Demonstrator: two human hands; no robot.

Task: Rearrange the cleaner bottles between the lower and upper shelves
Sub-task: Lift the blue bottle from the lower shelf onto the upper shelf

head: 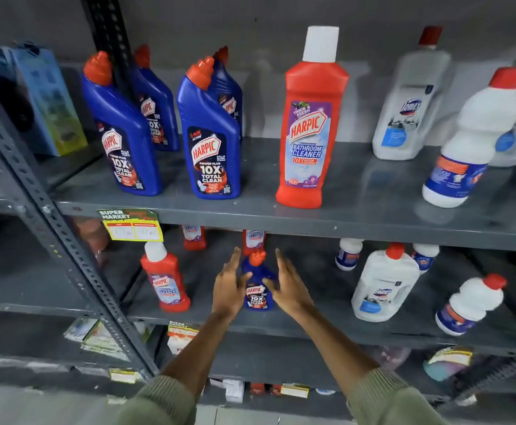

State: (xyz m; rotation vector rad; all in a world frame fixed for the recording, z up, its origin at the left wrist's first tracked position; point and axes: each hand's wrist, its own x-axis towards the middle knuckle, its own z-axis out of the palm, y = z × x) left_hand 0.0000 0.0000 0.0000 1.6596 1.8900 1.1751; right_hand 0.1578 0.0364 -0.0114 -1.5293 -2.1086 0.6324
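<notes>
A small blue Harpic bottle (256,289) with an orange cap stands on the lower shelf (311,328). My left hand (230,286) and my right hand (287,286) flank it, fingers spread, thumbs close to or just touching its sides. On the upper shelf (357,216) stand blue Harpic bottles (210,139), (121,133) and a tall red Harpic bathroom cleaner (310,127). A smaller red bathroom cleaner (165,279) stands left of my hands, with two more red bottles (253,240) behind.
White Domex bottles (410,105) and white bleach bottles (477,142) fill the right of the upper shelf; similar ones (383,285) stand on the lower right. A perforated steel upright (66,240) slants down at left. A yellow price tag (134,230) hangs on the shelf edge.
</notes>
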